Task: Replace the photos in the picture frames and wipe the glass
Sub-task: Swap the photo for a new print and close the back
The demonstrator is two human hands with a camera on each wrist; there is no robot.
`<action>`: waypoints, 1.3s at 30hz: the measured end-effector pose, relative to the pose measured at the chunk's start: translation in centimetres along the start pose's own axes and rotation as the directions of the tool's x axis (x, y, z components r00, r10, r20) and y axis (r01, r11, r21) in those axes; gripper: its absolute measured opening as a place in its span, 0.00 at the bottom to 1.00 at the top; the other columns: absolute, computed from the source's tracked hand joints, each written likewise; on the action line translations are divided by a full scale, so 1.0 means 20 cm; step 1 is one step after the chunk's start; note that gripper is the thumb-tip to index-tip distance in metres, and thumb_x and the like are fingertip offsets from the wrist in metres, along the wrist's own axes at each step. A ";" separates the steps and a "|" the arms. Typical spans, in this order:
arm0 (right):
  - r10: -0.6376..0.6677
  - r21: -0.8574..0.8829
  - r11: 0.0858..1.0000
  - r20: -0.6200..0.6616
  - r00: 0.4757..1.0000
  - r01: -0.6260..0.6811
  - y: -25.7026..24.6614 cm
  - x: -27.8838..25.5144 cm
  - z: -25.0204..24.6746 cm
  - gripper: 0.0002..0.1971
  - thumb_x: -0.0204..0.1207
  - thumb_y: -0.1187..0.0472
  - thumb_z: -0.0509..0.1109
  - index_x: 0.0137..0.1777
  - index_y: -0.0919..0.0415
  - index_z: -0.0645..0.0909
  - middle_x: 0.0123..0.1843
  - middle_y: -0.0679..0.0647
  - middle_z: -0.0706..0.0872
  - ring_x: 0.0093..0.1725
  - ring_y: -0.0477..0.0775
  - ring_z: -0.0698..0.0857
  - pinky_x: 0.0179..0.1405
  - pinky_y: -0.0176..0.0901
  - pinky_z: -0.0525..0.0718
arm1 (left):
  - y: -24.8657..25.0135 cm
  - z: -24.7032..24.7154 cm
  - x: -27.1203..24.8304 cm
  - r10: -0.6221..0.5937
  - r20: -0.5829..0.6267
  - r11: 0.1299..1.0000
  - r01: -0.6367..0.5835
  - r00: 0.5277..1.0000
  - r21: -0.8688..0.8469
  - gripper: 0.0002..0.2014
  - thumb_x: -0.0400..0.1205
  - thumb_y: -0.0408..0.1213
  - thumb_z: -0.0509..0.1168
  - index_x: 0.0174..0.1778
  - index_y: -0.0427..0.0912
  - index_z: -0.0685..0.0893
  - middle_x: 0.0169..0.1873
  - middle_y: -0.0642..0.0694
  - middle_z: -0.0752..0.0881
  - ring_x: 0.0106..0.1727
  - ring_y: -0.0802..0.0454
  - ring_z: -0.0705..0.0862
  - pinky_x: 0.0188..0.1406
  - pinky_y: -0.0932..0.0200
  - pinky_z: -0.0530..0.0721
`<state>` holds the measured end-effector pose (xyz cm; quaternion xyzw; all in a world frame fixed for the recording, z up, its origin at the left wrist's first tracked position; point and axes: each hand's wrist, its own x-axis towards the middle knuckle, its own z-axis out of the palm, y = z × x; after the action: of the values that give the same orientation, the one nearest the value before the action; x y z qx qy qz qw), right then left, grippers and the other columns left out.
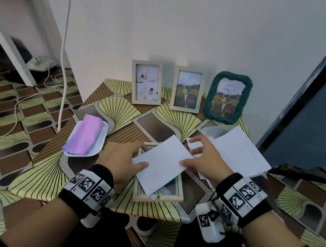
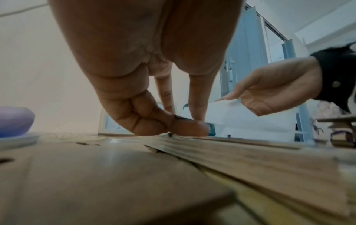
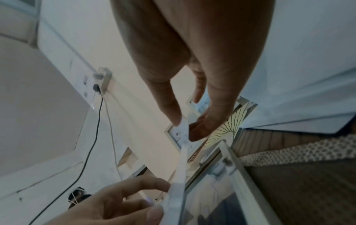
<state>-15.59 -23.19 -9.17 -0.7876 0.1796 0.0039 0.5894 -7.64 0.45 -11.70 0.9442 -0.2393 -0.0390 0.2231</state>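
Observation:
A light wooden picture frame lies flat near the table's front edge. Just above it hangs a white photo sheet, tilted and blank side up, hiding most of the frame's opening. My left hand pinches the sheet's left edge between thumb and fingers. My right hand pinches its right edge. The right wrist view shows the sheet edge-on between the right hand and the left fingers. In the left wrist view the left hand is low over the frame.
Three frames stand against the back wall: a wooden one with a collage, a wooden one with a cat photo and a green woven one. A purple cloth lies on a white tray at the left. Loose white sheets lie at the right.

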 end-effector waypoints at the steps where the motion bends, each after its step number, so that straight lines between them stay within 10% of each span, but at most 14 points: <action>1: -0.002 0.100 0.995 -0.023 1.000 0.004 0.00 0.00 0.01 0.27 0.67 0.75 0.78 0.60 0.54 0.73 0.53 0.64 0.83 0.43 0.57 0.86 0.31 0.40 0.85 | -0.01 0.00 0.00 0.004 0.007 1.000 -0.004 1.000 -0.018 0.17 0.71 0.61 0.69 0.54 0.65 0.80 0.32 0.58 0.83 0.35 0.60 0.82 0.42 0.52 0.86; 7: -0.140 0.351 0.929 0.030 0.990 0.121 -0.02 -0.03 0.04 0.26 0.68 0.79 0.69 0.60 0.53 0.75 0.56 0.66 0.86 0.46 0.60 0.87 0.48 0.61 0.87 | -0.04 0.00 0.01 -0.025 0.116 0.937 0.063 0.993 -0.344 0.09 0.77 0.49 0.73 0.50 0.65 0.82 0.27 0.51 0.85 0.27 0.55 0.90 0.39 0.50 0.86; 16: -0.232 -0.344 0.896 0.175 0.957 0.280 0.06 -0.09 0.06 0.30 0.61 0.81 0.77 0.63 0.59 0.83 0.64 0.55 0.75 0.50 0.52 0.85 0.50 0.38 0.88 | 0.00 -0.02 -0.02 0.007 0.209 0.891 0.089 0.978 -0.446 0.11 0.83 0.34 0.65 0.55 0.56 0.78 0.22 0.48 0.87 0.28 0.48 0.91 0.33 0.53 0.82; 23: -0.276 -0.536 0.680 0.445 0.852 0.500 0.05 -0.10 0.02 0.24 0.73 0.60 0.78 0.69 0.44 0.83 0.74 0.41 0.76 0.73 0.41 0.72 0.77 0.38 0.67 | 0.05 -0.09 -0.09 -0.036 0.270 0.715 0.213 0.962 -0.665 0.07 0.84 0.22 0.62 0.54 0.26 0.83 0.24 0.44 0.86 0.23 0.41 0.87 0.27 0.55 0.86; 28: -0.370 -0.422 0.762 0.340 0.865 0.491 0.08 -0.11 -0.02 0.10 0.84 0.59 0.66 0.59 0.55 0.87 0.56 0.44 0.89 0.58 0.42 0.84 0.61 0.40 0.80 | 0.07 -0.10 -0.12 -0.001 0.299 0.701 0.214 0.954 -0.680 0.12 0.86 0.34 0.63 0.52 0.25 0.84 0.31 0.35 0.84 0.26 0.40 0.87 0.28 0.56 0.80; 33: -0.390 -0.429 0.786 0.215 0.895 0.445 0.07 -0.05 -0.01 0.12 0.85 0.57 0.64 0.39 0.55 0.79 0.31 0.42 0.82 0.35 0.40 0.77 0.35 0.37 0.73 | 0.08 -0.12 -0.13 0.103 0.243 0.742 0.088 0.965 -0.665 0.27 0.82 0.52 0.59 0.50 0.27 0.87 0.38 0.35 0.88 0.42 0.38 0.88 0.34 0.60 0.78; 39: -0.356 -0.360 0.847 0.165 0.920 0.392 0.03 0.00 0.02 0.10 0.85 0.57 0.64 0.43 0.54 0.83 0.30 0.41 0.82 0.32 0.36 0.77 0.31 0.30 0.71 | 0.02 -0.18 -0.11 0.191 0.105 0.750 -0.076 0.976 -0.657 0.17 0.83 0.47 0.63 0.39 0.36 0.86 0.30 0.42 0.83 0.33 0.55 0.82 0.34 0.70 0.78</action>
<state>-15.75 -22.84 -9.83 -0.9067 -0.0091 -0.0393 0.4198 -9.07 2.73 -8.35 0.7822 -0.2957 -0.1813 0.5176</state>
